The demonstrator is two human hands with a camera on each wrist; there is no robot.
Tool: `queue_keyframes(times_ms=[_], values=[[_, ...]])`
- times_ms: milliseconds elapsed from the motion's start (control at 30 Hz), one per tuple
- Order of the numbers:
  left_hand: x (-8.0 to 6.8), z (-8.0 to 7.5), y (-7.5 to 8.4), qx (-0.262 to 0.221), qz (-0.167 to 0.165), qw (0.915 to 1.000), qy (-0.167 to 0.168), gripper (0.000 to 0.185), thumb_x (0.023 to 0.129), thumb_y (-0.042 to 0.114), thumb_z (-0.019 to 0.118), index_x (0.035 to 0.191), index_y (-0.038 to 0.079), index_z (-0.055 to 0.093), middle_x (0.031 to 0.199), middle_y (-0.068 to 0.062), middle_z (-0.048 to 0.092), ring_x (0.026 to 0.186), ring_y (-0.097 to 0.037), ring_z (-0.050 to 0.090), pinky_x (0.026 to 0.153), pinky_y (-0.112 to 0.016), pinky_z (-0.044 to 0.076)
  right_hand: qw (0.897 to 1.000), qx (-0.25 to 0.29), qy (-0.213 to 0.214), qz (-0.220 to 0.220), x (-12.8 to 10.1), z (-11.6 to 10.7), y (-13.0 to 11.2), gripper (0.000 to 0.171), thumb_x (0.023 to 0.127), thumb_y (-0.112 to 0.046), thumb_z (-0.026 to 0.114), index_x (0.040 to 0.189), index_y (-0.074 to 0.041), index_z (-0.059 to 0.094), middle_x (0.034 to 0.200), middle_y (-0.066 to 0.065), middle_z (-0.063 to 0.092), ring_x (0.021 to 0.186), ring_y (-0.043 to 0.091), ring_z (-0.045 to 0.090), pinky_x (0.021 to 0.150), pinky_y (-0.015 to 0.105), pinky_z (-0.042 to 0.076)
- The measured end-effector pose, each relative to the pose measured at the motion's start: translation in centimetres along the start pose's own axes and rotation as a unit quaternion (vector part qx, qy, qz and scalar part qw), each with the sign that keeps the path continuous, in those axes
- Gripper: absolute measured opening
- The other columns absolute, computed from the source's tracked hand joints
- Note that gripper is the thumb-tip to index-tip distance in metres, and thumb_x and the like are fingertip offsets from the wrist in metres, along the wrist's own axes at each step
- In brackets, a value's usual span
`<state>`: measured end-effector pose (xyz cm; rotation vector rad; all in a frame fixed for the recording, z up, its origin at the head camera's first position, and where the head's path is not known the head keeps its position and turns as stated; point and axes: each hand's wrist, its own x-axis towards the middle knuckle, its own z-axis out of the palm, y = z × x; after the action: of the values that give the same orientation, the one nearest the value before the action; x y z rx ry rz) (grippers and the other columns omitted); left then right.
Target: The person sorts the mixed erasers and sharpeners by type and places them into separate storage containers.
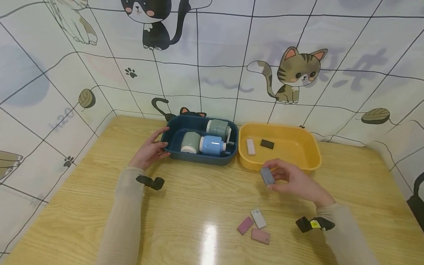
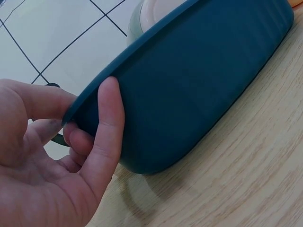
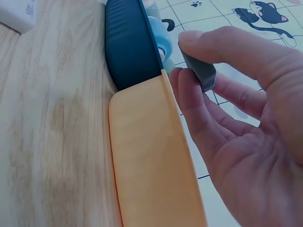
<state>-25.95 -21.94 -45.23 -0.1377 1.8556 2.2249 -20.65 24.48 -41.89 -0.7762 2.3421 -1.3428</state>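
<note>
Three small blocks (image 1: pixel 255 226) low on the desk (image 1: pixel 192 212), right hand (image 1: pixel 296 182) fingers pinching a grey block (image 1: pixel 267 176) by the yellow tray (image 1: pixel 307 154), left hand (image 1: pixel 149 151) fingers gripping the blue tray (image 1: pixel 199 158) rim.

A light wooden surface (image 1: pixel 82 222) stands in a corner, glare on its middle; cartoon-cat wallpaper (image 1: pixel 217 47) with a dark grid covers the walls.
</note>
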Motion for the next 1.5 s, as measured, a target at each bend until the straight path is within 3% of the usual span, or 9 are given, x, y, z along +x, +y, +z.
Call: queue_keyframes(times_ms=[300,800,967,1133,1367,1500], values=[[0.0,0.2,0.1,-0.010,0.002,0.9999,0.006,0.059,0.098,-0.008,0.042,0.150,0.020,0.034,0.083,-0.008,0.040,0.054,-0.011,0.044,0.070,-0.026,0.056,1.000,-0.013,0.025,-0.012,0.7,-0.9,0.0,0.052,0.082,-0.003,0.076,0.128,-0.007,0.051,0.120,0.014,0.056,0.099,0.029,0.058,0.083,0.030,0.052],[0.0,0.1,0.1,-0.010,-0.005,0.9999,-0.001,0.060,0.099,-0.006,0.043,0.152,0.020,0.030,0.082,-0.008,0.039,0.054,-0.012,0.041,0.071,-0.027,0.056,0.997,0.006,0.067,0.026,3.1,-2.7,-0.6,0.050,0.085,-0.003,0.073,0.129,-0.002,0.051,0.125,0.017,0.053,0.105,0.033,0.054,0.085,0.022,0.049],[0.0,0.1,0.0,-0.011,-0.004,0.9999,0.002,0.059,0.099,-0.007,0.043,0.151,0.020,0.032,0.080,-0.007,0.039,0.053,-0.012,0.041,0.071,-0.027,0.056,0.997,0.001,0.056,0.052,3.8,-3.4,-1.4,0.049,0.087,-0.005,0.071,0.131,-0.003,0.050,0.128,0.017,0.051,0.112,0.036,0.052,0.085,0.026,0.049],[0.0,0.1,-0.1,-0.006,0.000,1.0000,0.005,0.058,0.099,-0.007,0.042,0.150,0.020,0.034,0.082,-0.008,0.039,0.054,-0.012,0.043,0.072,-0.027,0.056,0.996,0.031,0.048,0.072,4.9,-4.0,-1.6,0.051,0.088,-0.005,0.069,0.134,-0.002,0.047,0.130,0.018,0.049,0.116,0.036,0.048,0.086,0.029,0.048],[-0.1,0.1,-0.1,-0.001,-0.004,1.0000,0.003,0.058,0.100,-0.006,0.042,0.150,0.020,0.033,0.086,-0.010,0.040,0.056,-0.013,0.045,0.074,-0.029,0.056,0.995,0.025,0.040,0.083,6.4,-5.2,-1.1,0.055,0.091,-0.013,0.067,0.138,-0.004,0.043,0.135,0.019,0.046,0.122,0.036,0.045,0.098,0.046,0.040],[-0.1,0.2,0.0,0.002,-0.006,1.0000,0.005,0.058,0.100,-0.006,0.042,0.150,0.021,0.033,0.088,-0.011,0.040,0.056,-0.013,0.044,0.075,-0.029,0.056,0.995,0.021,0.025,0.097,7.3,-6.3,-0.9,0.053,0.092,-0.017,0.066,0.138,-0.006,0.042,0.136,0.019,0.044,0.122,0.035,0.043,0.100,0.049,0.036]])
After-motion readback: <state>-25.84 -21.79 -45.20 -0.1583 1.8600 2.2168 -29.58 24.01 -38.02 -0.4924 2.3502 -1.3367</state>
